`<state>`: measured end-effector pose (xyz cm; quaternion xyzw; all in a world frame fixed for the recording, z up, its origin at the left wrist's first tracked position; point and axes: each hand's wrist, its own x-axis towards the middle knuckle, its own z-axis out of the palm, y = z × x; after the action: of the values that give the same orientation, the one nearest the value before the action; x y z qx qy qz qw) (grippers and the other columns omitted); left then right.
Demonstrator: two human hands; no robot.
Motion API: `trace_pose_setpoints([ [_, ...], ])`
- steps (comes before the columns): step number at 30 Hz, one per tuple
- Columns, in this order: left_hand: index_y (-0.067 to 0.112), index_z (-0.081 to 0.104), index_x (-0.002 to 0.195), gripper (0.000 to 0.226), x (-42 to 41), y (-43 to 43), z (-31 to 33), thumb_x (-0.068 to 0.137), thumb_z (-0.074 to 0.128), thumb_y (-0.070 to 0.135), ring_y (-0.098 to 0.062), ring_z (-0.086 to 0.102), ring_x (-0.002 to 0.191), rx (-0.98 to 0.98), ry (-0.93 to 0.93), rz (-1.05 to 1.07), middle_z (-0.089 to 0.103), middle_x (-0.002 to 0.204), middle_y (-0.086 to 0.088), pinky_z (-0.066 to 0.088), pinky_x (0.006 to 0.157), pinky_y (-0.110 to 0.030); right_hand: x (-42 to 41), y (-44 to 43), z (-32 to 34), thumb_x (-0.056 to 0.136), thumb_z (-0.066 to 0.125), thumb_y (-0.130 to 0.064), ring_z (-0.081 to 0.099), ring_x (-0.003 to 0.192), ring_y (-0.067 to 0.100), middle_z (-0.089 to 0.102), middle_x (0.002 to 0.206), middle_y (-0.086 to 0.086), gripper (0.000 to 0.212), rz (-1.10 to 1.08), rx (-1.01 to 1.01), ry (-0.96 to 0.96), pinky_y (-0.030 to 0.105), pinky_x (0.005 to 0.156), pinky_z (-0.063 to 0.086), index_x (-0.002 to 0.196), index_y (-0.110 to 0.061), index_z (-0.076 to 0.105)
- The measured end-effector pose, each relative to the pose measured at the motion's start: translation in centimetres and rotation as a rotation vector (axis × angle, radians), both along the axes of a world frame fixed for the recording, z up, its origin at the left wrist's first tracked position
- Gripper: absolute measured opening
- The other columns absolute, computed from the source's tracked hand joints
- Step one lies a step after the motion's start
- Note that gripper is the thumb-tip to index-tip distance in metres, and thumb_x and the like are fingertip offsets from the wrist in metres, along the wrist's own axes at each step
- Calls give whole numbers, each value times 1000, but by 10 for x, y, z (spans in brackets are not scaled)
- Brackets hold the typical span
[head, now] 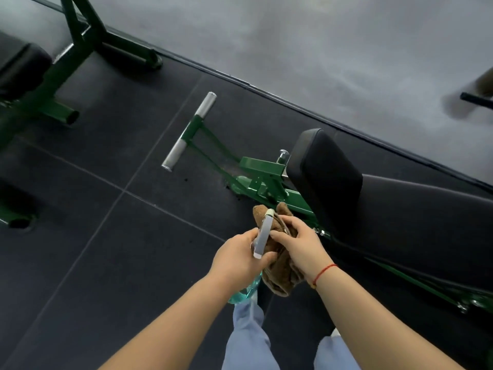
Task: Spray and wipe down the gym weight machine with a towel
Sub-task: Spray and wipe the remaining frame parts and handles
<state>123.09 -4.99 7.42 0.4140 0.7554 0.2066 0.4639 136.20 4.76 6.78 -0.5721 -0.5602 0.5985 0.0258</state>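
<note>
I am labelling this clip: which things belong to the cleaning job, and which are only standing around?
Job: spray bottle, gripped by left hand; brown towel, held by right hand; nearest green weight machine, probably.
Standing about: second green machine, top left; black bar, right edge.

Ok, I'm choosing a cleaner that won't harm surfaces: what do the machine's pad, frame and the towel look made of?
The pad looks like black vinyl or leatherette, smooth with a dull sheen. The frame is probably steel under glossy green paint with highlights. The towel is brown terry-like cloth, fuzzy and folded.
</note>
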Motion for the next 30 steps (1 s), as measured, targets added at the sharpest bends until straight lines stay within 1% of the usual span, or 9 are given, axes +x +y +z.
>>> trace_pose_setpoints([
  [6,37,59,104,21,-18,-13,60,88,69,28,-16,63,85,44,48,135,66,88,14,55,79,-40,-23,1,63,101,50,-47,68,104,25,73,110,5,30,-281,-207,164,45,97,53,111,-28,71],
  [9,42,59,95,22,-25,-21,74,80,66,27,-18,64,82,75,34,245,67,82,13,56,78,-45,-29,12,84,104,50,-30,66,105,26,68,116,6,20,-259,-142,187,48,97,54,113,-32,67],
  [12,44,64,88,24,-29,-21,93,72,61,27,-19,66,80,135,-21,364,68,80,12,58,79,-48,-34,28,108,97,60,-13,68,103,30,67,117,9,25,-215,-126,249,48,89,58,112,-32,67],
  [15,31,65,83,15,-32,-17,113,74,62,20,-22,63,75,205,-26,432,65,75,8,57,76,-44,-41,45,135,95,60,-5,64,103,25,62,120,4,36,-110,-67,287,45,87,59,118,-33,65],
  [17,20,63,78,12,-31,-11,134,79,63,8,-13,54,62,230,-20,490,58,64,12,50,65,-35,-47,58,156,98,51,-2,61,104,19,59,122,-1,42,-60,-20,304,40,86,58,122,-34,64],
  [20,4,49,72,18,-32,-1,158,82,61,-4,-11,40,54,185,-55,557,43,54,13,36,57,-31,-55,80,184,99,48,2,64,108,24,62,123,2,46,-32,25,360,46,96,56,124,-32,66],
  [24,-9,62,86,19,-42,13,185,80,73,5,-25,57,67,201,-184,563,58,70,-11,45,66,-32,-70,105,212,95,53,4,64,109,23,64,120,5,48,52,157,399,46,100,54,133,-26,59],
  [26,0,73,93,10,-45,20,199,84,75,3,-27,64,74,229,-235,567,70,80,-11,49,71,-32,-79,112,222,94,55,-1,63,109,25,63,121,6,47,108,175,397,48,100,53,135,-27,56],
  [30,4,72,99,14,-52,34,212,85,74,3,-26,69,78,312,-263,639,73,85,-10,54,73,-32,-95,115,232,95,59,-10,67,103,27,68,113,7,33,126,120,399,50,94,56,123,-28,62],
])
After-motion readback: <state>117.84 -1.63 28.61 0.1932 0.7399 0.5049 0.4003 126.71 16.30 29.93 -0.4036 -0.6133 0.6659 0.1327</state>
